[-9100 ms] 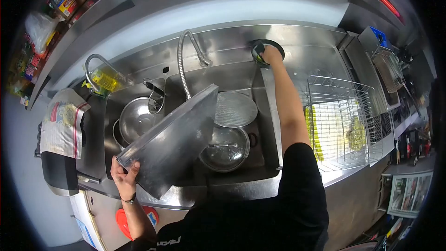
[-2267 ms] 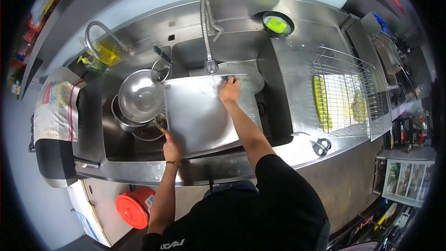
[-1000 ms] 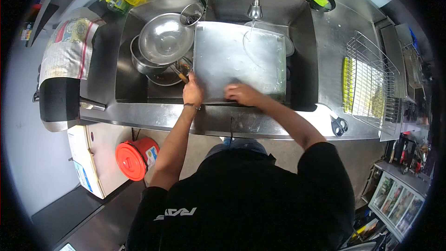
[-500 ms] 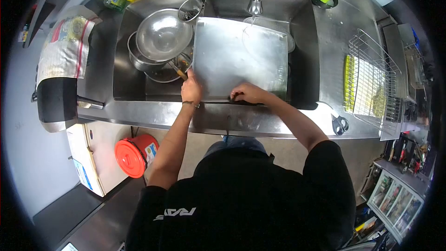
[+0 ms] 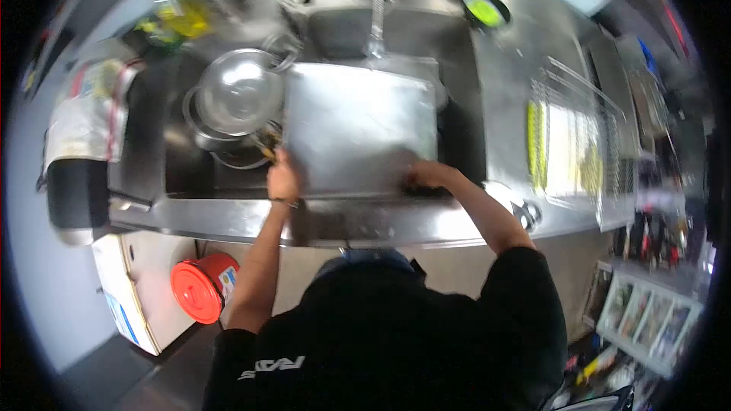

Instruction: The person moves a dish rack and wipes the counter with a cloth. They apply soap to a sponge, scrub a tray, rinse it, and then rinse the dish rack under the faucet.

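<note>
A flat metal tray [image 5: 358, 125] lies tilted over the right sink basin [image 5: 461, 144], below the faucet [image 5: 375, 42]. My left hand [image 5: 283, 177] is closed around the tray's left side close to the front. Over the near right part of the tray, my right hand [image 5: 432, 175] is curled. Something dark shows at its fingers, too blurred to name. Left of the tray are a metal bowl [image 5: 240, 91] and a pot [image 5: 194, 125], stacked in the left part of the sink, with a strainer [image 5: 282, 49] behind.
On the right counter stand a wire rack [image 5: 609, 152], scissors [image 5: 527, 215] and a small black pan [image 5: 499, 11] holding something green. Yellow soap bottles [image 5: 186, 19] are at the back left. A red lidded bucket [image 5: 199, 293] sits below the counter's front edge.
The whole view has shifted and blurred. Along the tray, my right hand has moved to the right. My left hand keeps its hold on the tray's left side.
</note>
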A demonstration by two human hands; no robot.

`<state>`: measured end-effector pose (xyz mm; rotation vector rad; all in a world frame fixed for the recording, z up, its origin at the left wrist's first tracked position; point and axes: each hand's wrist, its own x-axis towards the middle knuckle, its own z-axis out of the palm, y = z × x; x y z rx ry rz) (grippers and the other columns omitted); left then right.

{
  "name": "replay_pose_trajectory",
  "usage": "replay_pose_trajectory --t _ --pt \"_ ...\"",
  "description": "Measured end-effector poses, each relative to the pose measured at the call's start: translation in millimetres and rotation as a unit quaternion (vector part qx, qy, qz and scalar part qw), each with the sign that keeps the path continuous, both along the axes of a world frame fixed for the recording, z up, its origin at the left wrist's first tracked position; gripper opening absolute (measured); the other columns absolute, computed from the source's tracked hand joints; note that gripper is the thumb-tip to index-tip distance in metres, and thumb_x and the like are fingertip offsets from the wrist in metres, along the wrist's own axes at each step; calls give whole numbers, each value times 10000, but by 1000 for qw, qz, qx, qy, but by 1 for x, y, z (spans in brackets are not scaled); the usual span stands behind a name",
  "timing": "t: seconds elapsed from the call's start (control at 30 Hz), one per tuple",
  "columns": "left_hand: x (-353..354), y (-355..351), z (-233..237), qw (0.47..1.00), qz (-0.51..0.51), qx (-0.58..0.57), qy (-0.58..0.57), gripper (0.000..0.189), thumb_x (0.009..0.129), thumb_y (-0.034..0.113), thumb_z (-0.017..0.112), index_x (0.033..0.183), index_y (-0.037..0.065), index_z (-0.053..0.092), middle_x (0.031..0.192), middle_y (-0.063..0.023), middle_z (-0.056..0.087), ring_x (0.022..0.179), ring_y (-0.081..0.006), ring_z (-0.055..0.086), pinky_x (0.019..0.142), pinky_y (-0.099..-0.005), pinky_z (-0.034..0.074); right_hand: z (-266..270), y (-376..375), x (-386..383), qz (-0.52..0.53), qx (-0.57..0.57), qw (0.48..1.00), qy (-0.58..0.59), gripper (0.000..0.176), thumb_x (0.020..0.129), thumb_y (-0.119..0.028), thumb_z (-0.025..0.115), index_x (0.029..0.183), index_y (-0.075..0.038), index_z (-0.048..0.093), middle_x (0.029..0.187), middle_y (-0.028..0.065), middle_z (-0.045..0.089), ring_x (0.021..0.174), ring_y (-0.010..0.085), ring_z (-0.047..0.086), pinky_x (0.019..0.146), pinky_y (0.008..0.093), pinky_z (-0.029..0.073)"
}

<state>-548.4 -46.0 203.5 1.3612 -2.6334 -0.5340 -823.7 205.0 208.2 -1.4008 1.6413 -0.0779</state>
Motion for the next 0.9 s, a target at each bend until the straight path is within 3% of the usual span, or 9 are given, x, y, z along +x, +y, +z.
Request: replay_pose_trajectory --t 0.2,0.33,0.43,0.53,0.6,0.67,0.73,0.87,0.9 --pt "-9 13 34 999 27 38 16 435 799 68 434 1224 42 344 742 -286 585 706 -454 582 634 -529 468 102 -133 11 -207 -323 918 -98 121 823 -76 566 942 -63 589 877 71 645 826 216 615 729 334 461" --pt "-9 16 44 1000 15 27 -4 449 798 58 422 1236 30 326 764 -263 598 730 -443 585 657 -520 472 136 -259 24 -139 -589 796 -14 87 798 -59 550 884 -74 554 892 92 589 810 317 579 673 393 455" --pt "-7 14 38 999 17 37 0 455 825 90 409 1273 59 336 792 -237 613 755 -408 606 681 -503 484 136 -318 32 -169 -593 785 64 143 807 -79 555 948 -101 567 917 95 601 855 308 586 698 402 462" --pt "-9 14 44 998 28 56 -10 474 818 78 403 1286 66 328 808 -253 612 772 -414 604 707 -502 480 115 -335 35 -210 -490 832 157 197 831 -170 553 1023 -156 596 938 83 615 860 315 588 734 402 479" --pt "-9 13 43 997 27 70 -15 461 819 76 395 1276 54 337 835 -266 611 782 -419 602 720 -498 477 96 -313 34 -234 -454 852 111 200 842 -181 562 1031 -136 606 915 78 641 756 256 628 681 367 499" --pt "-6 12 41 998 18 60 -12 461 811 66 408 1267 48 340 830 -266 609 781 -420 600 719 -499 477 82 -259 23 -298 -374 871 -114 210 857 -224 567 1006 -85 615 844 85 655 615 190 634 593 315 523" --pt "-5 10 27 999 5 41 7 482 778 52 476 1242 35 347 815 -265 605 779 -425 594 714 -506 472 27 -214 -12 -446 -335 761 -330 232 866 -209 572 998 -22 607 833 91 648 613 144 619 564 255 512" --pt "-3 5 20 996 18 58 68 507 758 79 523 1233 48 347 787 -260 600 774 -441 580 701 -515 462 20 -157 -60 -531 -309 709 -346 294 866 -202 582 1005 57 585 874 143 644 641 162 622 581 284 520" --pt "-3 7 25 993 18 49 108 497 762 79 517 1230 52 350 771 -261 597 764 -443 578 692 -520 457 24 -152 -67 -514 -266 755 -308 329 867 -238 575 1018 55 583 911 162 639 707 198 631 625 317 520"
